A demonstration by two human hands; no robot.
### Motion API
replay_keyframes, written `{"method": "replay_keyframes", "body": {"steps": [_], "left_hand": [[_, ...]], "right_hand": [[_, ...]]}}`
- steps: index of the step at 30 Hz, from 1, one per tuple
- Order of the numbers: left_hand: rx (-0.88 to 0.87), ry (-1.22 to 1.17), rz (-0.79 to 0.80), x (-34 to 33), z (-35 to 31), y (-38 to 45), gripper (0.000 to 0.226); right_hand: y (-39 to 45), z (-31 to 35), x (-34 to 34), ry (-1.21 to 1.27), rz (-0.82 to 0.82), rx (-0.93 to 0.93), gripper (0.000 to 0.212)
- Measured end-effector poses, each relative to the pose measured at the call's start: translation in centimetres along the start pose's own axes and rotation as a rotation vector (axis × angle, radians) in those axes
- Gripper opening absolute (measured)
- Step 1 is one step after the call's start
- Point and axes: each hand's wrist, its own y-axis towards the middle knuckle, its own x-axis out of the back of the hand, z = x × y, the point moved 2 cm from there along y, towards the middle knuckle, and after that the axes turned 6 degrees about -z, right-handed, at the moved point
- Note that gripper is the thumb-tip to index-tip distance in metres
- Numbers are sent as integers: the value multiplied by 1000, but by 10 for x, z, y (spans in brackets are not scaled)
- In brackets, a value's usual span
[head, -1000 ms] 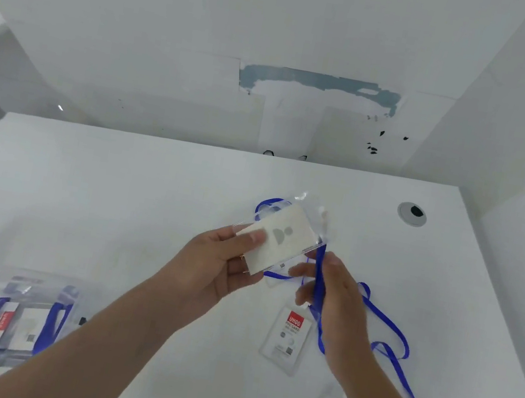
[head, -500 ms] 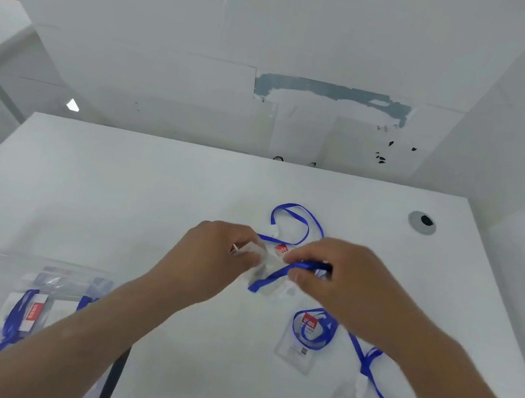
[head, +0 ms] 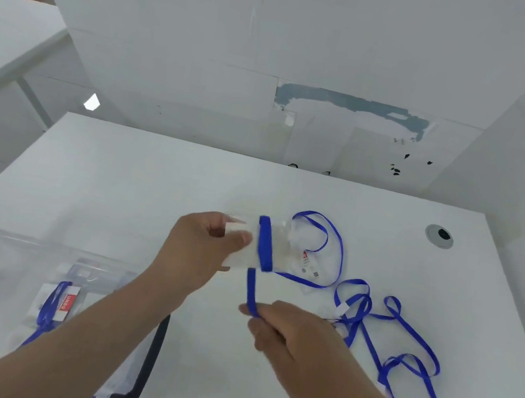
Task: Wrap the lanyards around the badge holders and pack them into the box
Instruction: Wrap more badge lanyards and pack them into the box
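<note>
Holding a clear badge holder point(head: 242, 247) in our left hand point(head: 200, 251), we pinch its blue lanyard point(head: 264, 244), seemingly wrapped once, with our right hand point(head: 287, 335) above the white table point(head: 138, 185) by white walls.

White table point(head: 138, 185), matte top. Round grey cable grommet point(head: 439, 236) set in the far right corner. Lying on the surface: a clear plastic box point(head: 17, 265) at left, badge holders with blue lanyards inside; a clear badge holder point(head: 309, 271) mid-table with a blue lanyard loop point(head: 335, 232); further loose blue lanyards point(head: 402, 354) tangled at right.
</note>
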Motion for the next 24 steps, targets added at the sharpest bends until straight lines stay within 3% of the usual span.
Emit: {"method": "replay_keyframes", "body": {"steps": [2, 5, 7, 9, 12, 15, 17, 19, 21, 24], "left_hand": [[-141, 215, 68, 9, 5, -4, 14], [-169, 416, 324, 22, 9, -15, 11], [-93, 363, 509, 33, 10, -24, 9], [12, 170, 587, 43, 9, -33, 12], [172, -232, 486, 58, 12, -37, 23], [253, -406, 183, 69, 20, -29, 15], [218, -275, 9, 79, 28, -25, 12], [126, -58, -69, 94, 36, -24, 10], [54, 76, -44, 113, 44, -26, 8], [34, 189, 79, 137, 49, -32, 5]], "right_hand": [[-3, 14, 13, -143, -47, 60, 22], [5, 24, 45, -21, -199, 31, 13], [18, 22, 58, 172, -220, -59, 8], [31, 22, 56, 400, -223, -129, 8], [37, 18, 28, 441, -306, -219, 24], [19, 31, -20, 278, -196, -169, 20], [6, 54, -44, 43, -78, -20, 23], [1, 78, -52, -221, -41, 106, 31], [9, 98, -47, -304, -106, 165, 31], [30, 107, -40, -230, -200, 180, 22]]}}
